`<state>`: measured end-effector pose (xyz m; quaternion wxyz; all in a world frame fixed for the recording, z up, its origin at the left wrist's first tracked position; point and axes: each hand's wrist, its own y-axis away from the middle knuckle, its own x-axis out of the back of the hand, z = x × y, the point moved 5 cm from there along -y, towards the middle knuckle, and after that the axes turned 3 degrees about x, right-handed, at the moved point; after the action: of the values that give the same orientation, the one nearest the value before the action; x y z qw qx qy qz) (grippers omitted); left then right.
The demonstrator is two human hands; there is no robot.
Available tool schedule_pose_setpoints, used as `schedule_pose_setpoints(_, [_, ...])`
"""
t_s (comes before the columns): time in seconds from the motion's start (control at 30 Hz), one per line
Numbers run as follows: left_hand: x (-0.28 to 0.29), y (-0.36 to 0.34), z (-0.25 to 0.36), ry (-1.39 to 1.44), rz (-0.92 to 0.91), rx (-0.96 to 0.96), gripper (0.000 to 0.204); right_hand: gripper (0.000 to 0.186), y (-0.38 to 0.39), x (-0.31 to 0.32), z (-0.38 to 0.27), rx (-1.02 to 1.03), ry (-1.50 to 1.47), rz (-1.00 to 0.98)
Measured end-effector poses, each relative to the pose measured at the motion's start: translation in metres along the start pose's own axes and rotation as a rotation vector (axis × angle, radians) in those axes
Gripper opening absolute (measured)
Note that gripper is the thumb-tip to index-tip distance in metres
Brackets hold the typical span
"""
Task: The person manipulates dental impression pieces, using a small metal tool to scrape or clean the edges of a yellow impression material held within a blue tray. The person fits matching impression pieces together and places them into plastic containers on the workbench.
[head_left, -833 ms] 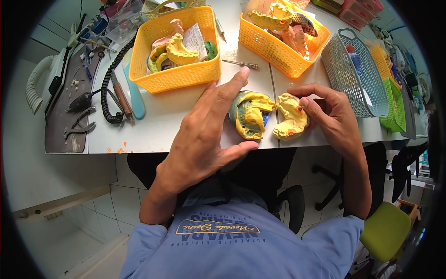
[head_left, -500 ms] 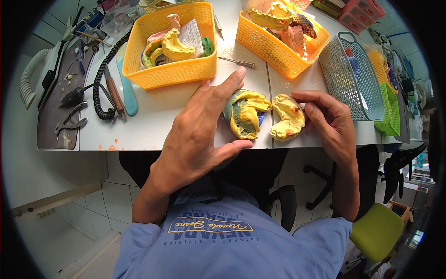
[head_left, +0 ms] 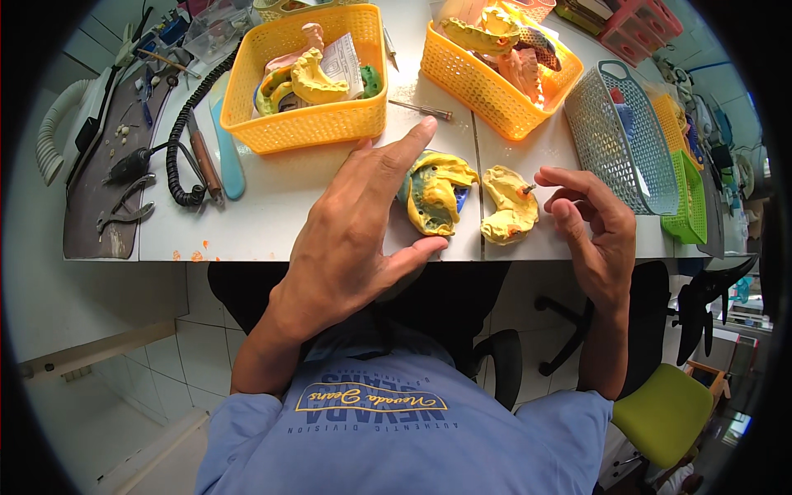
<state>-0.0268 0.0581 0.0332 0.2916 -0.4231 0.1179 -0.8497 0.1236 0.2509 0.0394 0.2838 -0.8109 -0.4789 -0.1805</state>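
My left hand [head_left: 425, 186] is spread around the left side of a yellow, green and blue dental impression [head_left: 437, 191] on the white table [head_left: 190, 235]. Its thumb is at the impression's lower edge and its index finger stretches above it; some fingers are hidden. Just right lies a yellow horseshoe-shaped piece [head_left: 503, 206], like a cast, with a small metal pin and orange marks. My right hand [head_left: 598, 239] is off that piece, to its right, with curled fingers apart and nothing visible in them.
Two yellow baskets [head_left: 305, 132] of impressions and casts stand behind, with a metal tool [head_left: 421, 109] between. Grey-blue [head_left: 602, 140] and green baskets [head_left: 689, 223] are at right. A corded handpiece [head_left: 132, 165], pliers [head_left: 124, 216], wooden-handled tool [head_left: 206, 161] and blue spatula [head_left: 231, 165] lie at left.
My right hand has let go of the yellow cast-like piece and drawn away to the right. My left hand stays around the impression.
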Motion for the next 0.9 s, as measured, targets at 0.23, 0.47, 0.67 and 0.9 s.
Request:
schedule_pose_setpoints(0.23, [0.001,0.001,-0.001,-0.012,0.004,0.049,0.098,0.105,0.001,-0.022,-0.018,0.223,0.355,-0.020])
schedule_pose_setpoints(0.47, [0.001,0.002,-0.003,-0.020,0.016,0.015,0.098,0.086,-0.001,-0.027,-0.018,0.177,0.294,0.000])
schedule_pose_setpoints(0.67, [0.002,0.003,-0.003,-0.012,0.007,0.005,0.097,0.078,-0.008,-0.024,-0.028,0.081,0.260,-0.067])
schedule_pose_setpoints(0.9, [0.003,0.003,-0.002,-0.033,0.019,0.023,0.095,0.079,-0.009,-0.029,-0.028,0.134,0.294,-0.118])
